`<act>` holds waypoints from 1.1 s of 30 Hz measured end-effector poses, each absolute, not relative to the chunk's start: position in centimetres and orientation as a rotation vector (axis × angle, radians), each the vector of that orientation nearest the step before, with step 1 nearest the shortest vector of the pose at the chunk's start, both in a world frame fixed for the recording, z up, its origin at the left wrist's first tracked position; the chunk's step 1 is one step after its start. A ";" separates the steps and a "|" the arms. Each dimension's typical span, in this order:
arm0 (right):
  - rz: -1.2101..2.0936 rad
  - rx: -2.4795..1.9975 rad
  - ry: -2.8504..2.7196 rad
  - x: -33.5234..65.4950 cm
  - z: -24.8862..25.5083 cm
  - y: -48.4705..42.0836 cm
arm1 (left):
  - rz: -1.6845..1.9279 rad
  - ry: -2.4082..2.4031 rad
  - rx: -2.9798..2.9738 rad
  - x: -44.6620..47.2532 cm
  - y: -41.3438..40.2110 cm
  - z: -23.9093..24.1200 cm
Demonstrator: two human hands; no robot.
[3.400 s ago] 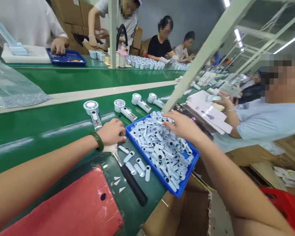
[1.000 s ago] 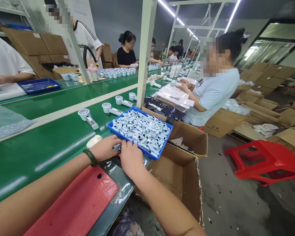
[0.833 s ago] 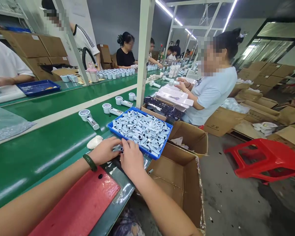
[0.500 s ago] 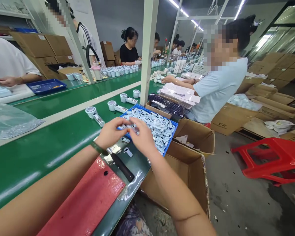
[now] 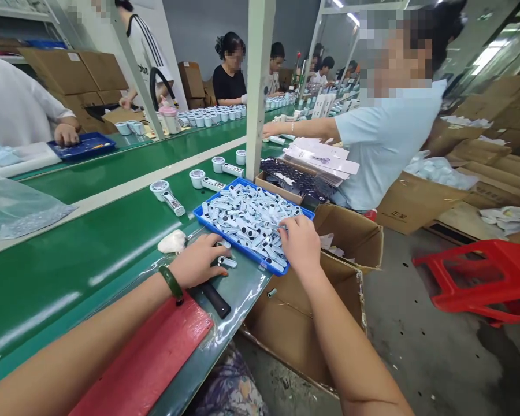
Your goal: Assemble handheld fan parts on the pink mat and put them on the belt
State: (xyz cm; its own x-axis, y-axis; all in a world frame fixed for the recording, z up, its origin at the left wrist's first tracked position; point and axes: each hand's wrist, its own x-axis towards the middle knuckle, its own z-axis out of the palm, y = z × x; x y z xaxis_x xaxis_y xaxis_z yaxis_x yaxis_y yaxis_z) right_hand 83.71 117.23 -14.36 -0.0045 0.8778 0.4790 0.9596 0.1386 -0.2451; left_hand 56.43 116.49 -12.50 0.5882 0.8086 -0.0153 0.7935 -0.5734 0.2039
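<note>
My left hand (image 5: 201, 260) rests low over the bench with its fingers apart, beside a small pale-blue plastic piece (image 5: 227, 262) with a dark spot. Under its wrist lies a tool with a black handle (image 5: 217, 300), partly hidden by the hand. At the right rim of a blue tray (image 5: 242, 247), my right hand (image 5: 302, 242) has curled fingers pressed together among the pieces; what they pinch is hidden. Many pale-blue plastic pieces (image 5: 247, 216) with black dots fill the tray. A white crumpled wad (image 5: 172, 241) sits left of my left hand.
A red board (image 5: 156, 352) lies along the bench edge. Open cartons (image 5: 305, 341) stand below the tray. White-and-blue handled parts (image 5: 167, 196) lie on the green belt (image 5: 112, 231). A white post (image 5: 260, 86) rises behind the tray. A co-worker (image 5: 385, 133) sits at right, near a red stool (image 5: 489, 277).
My hands, together over the tray before, have parted. The left came down to the bench; the right moved right to the tray's pieces. A small piece now shows in the carton below.
</note>
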 end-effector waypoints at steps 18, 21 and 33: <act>-0.210 -1.653 -1.938 83.3 -14.0 117.8 | 0.825 1.466 2.512 58.9 121.2 -5.0; -0.087 -1.598 -1.861 83.5 -13.6 117.1 | 0.993 1.467 2.326 59.6 120.9 -5.0; 1.130 -0.956 -1.359 84.1 -12.7 108.4 | 0.976 0.885 1.625 65.6 111.9 -8.0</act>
